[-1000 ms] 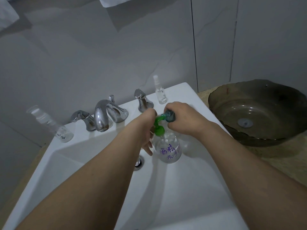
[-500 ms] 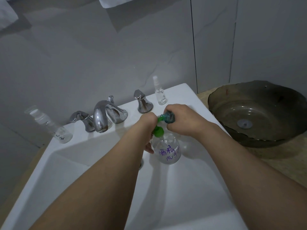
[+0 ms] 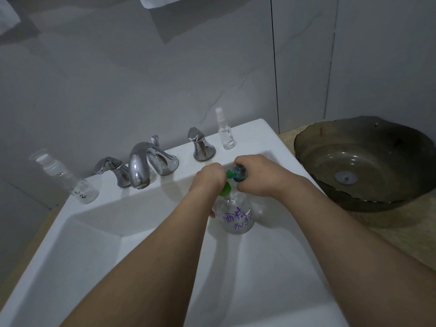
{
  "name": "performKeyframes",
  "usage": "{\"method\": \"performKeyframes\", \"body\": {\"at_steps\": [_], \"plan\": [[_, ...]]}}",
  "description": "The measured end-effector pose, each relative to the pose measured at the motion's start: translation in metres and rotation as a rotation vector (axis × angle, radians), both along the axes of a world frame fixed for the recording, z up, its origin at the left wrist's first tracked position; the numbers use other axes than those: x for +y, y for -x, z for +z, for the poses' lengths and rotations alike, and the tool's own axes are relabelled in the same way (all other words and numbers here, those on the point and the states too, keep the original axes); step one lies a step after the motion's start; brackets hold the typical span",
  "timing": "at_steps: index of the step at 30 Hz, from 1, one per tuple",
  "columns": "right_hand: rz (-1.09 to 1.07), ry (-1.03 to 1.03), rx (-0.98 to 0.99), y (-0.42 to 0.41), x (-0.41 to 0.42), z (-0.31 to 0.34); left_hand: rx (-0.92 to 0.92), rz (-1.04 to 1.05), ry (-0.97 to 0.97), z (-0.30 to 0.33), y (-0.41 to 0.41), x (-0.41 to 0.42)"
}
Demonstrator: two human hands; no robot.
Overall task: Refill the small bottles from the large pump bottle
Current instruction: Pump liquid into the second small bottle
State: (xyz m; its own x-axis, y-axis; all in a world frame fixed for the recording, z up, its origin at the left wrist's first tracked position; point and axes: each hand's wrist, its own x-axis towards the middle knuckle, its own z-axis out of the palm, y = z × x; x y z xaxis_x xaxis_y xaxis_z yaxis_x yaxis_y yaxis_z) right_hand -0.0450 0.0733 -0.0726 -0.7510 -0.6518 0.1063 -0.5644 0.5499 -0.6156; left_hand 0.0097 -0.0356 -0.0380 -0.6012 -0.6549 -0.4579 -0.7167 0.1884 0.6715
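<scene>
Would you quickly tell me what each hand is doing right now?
Left hand: presses and grips the pump bottle at its green head.
Right hand: holds a small bottle at the spout.

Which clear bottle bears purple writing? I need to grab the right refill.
The large pump bottle with the green pump, standing in the sink under both hands. The spray bottle shows no writing; the left-ledge bottle has dark writing.

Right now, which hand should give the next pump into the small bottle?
Left. The left hand already sits on the green pump head of the large pump bottle; the right hand is busy gripping the small bottle at the nozzle.
</scene>
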Motion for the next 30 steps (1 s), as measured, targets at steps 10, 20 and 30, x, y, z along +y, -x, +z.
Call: {"method": "performKeyframes", "body": {"at_steps": [10,20,30], "plan": [[-0.006,0.131,0.076,-0.004,0.001,0.007,-0.215,-0.123,-0.135,0.018,-0.005,-0.014],[-0.025,0.099,0.033,-0.005,0.002,0.007,-0.144,-0.060,-0.068,0.017,-0.004,-0.003],[-0.017,-0.002,-0.009,-0.002,-0.001,0.001,-0.037,-0.089,0.039,-0.003,0.000,-0.004]]}}
